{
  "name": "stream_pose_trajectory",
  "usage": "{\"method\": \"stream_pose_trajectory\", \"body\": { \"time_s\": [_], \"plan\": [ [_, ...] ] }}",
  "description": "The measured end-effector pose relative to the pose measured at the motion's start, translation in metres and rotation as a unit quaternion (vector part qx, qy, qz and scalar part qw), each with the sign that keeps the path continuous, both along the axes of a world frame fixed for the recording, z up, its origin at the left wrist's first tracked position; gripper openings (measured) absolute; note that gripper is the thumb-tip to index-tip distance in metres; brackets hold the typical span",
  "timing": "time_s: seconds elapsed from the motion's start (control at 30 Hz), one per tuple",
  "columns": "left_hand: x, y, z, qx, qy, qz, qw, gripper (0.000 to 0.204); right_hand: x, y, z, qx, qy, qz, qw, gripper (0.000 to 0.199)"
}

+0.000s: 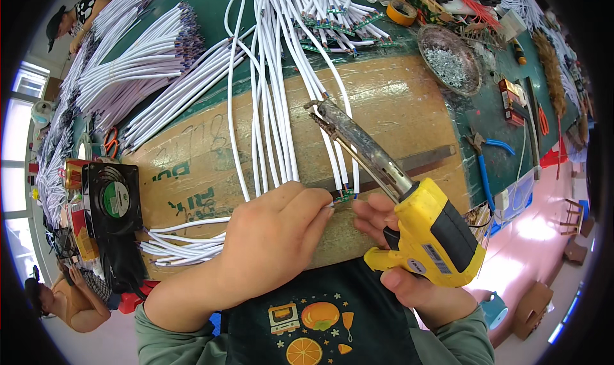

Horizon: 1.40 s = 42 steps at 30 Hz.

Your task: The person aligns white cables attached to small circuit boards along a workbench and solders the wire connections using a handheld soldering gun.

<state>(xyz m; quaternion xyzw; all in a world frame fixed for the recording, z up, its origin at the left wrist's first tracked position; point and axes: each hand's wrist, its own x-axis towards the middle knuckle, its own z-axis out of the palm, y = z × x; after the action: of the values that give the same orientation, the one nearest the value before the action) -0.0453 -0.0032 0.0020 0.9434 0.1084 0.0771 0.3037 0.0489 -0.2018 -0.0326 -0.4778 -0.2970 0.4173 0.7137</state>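
My left hand is closed in a pinch on the end of a white cable, beside a small green circuit board. Several other white cables meet that board from its far side. A yellow and black soldering gun is in my right hand, its fingers round the trigger side and the thumb behind the grip. The gun's dark metal tip points away and to the left, above the cables. Several loose white cables lie under my left wrist.
A brown cardboard sheet covers the work area, with a flat metal bar on it. Bundled white cables fill the far left. A black fan stands left. Blue-handled pliers and a metal dish lie right. Other people are at the left edge.
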Motion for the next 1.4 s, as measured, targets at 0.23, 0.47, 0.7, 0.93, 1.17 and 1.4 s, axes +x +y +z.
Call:
{"method": "stream_pose_trajectory", "body": {
  "time_s": [0.23, 0.47, 0.7, 0.93, 1.17, 1.4],
  "plan": [
    [0.001, 0.000, -0.002, 0.027, -0.029, -0.029, 0.999, 0.013, -0.006, -0.012, -0.007, -0.079, -0.050, -0.012, 0.996, 0.063],
    [0.004, -0.001, -0.005, 0.020, -0.054, -0.019, 0.998, 0.015, -0.002, -0.002, 0.000, -0.010, -0.040, -0.014, 0.999, 0.065],
    [0.003, -0.001, -0.006, 0.022, -0.055, -0.018, 0.998, 0.014, -0.011, -0.038, 0.000, -0.063, 0.100, -0.065, 0.991, 0.056],
    [0.004, 0.000, -0.008, 0.020, -0.070, -0.022, 0.997, 0.013, -0.029, -0.075, -0.031, -0.048, 0.083, -0.135, 0.986, 0.045],
    [0.005, -0.001, -0.008, 0.017, -0.066, -0.014, 0.998, 0.013, -0.035, -0.089, -0.045, -0.039, 0.090, -0.112, 0.989, 0.043],
    [0.005, -0.002, -0.007, 0.013, -0.067, -0.009, 0.998, 0.012, -0.036, -0.090, -0.047, -0.034, 0.093, -0.115, 0.988, 0.041]
  ]
}}
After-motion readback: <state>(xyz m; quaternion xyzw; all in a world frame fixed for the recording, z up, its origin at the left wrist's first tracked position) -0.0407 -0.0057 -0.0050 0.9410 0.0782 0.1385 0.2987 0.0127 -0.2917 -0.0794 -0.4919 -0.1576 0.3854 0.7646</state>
